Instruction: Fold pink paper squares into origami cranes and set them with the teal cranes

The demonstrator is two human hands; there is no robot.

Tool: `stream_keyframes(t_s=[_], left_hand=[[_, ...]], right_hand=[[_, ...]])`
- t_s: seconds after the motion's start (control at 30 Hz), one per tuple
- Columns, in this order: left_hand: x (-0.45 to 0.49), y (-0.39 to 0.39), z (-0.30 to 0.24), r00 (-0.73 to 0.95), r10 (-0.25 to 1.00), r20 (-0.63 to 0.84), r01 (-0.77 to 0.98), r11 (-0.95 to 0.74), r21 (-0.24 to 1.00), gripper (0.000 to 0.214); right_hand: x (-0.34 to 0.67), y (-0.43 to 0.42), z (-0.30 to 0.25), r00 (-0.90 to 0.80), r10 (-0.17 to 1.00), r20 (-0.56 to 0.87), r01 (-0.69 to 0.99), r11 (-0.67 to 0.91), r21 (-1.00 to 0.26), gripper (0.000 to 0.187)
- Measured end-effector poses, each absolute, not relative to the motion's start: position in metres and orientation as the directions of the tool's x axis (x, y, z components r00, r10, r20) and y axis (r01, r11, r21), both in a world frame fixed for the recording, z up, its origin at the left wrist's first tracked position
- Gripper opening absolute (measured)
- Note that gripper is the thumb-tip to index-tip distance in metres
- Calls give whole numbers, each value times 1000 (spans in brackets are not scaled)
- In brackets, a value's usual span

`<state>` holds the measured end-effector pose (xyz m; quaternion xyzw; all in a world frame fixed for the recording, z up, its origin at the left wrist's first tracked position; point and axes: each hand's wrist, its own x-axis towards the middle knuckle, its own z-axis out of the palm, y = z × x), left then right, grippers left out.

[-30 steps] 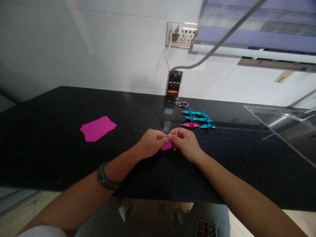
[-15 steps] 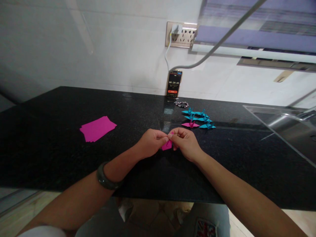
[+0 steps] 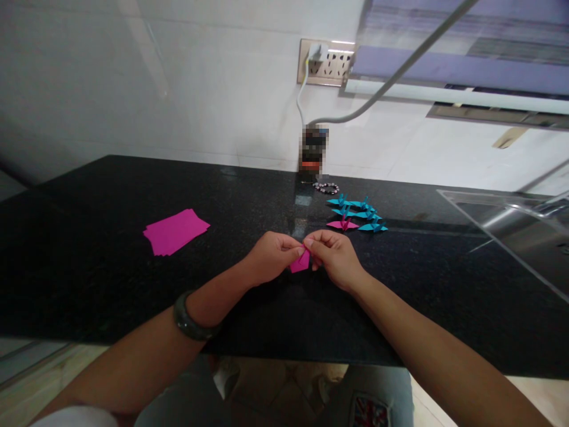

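A small folded piece of pink paper (image 3: 300,263) is pinched between both hands over the black countertop. My left hand (image 3: 273,257) grips its left side with thumb and fingers. On the other side, my right hand (image 3: 333,256) pinches the paper's upper right edge; the fingertips partly cover the folds. Beyond the right hand stand several blue paper cranes (image 3: 373,227) and one pink paper crane (image 3: 342,225), grouped close together. A stack of pink paper sheets (image 3: 178,232) lies well to the left of my left hand.
A phone (image 3: 313,151), blurred out, leans against the wall behind a beaded bracelet (image 3: 326,188). A cable runs up to the wall socket (image 3: 326,62). The sink (image 3: 524,231) is set into the countertop (image 3: 111,284) at the right.
My right fingertips have shifted slightly, and a little more of the folded pink paper shows between the hands. The cranes and the paper stack have stayed put.
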<state>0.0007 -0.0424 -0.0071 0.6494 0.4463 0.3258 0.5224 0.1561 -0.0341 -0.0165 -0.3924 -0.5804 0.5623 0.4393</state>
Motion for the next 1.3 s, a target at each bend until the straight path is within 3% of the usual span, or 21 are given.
stream_keyframes(t_s=[0.17, 0.43, 0.67, 0.83, 1.1, 1.3], left_hand=[[1, -42, -8, 386, 920, -72, 188, -2, 982, 23], [2, -44, -3, 381, 921, -78, 209, -4, 978, 20], [1, -43, -6, 396, 914, -86, 137, 34, 990, 21], [2, -43, -7, 379, 922, -81, 147, 26, 989, 24], [2, -41, -7, 362, 932, -14, 191, -59, 980, 26], [2, -42, -3, 490, 870, -53, 10, 55, 998, 21]], right_hand=[[155, -32, -19, -305, 950, 62, -139, 20, -990, 31], [156, -35, -16, -296, 953, 57, 27, 68, -997, 24], [155, -33, -19, -293, 953, 81, -35, 75, -997, 36], [157, -33, -17, -273, 957, 95, 12, 102, -995, 27], [156, -35, -17, -250, 963, 103, 25, 113, -993, 30], [158, -32, -17, -196, 972, 130, 55, 144, -988, 28]])
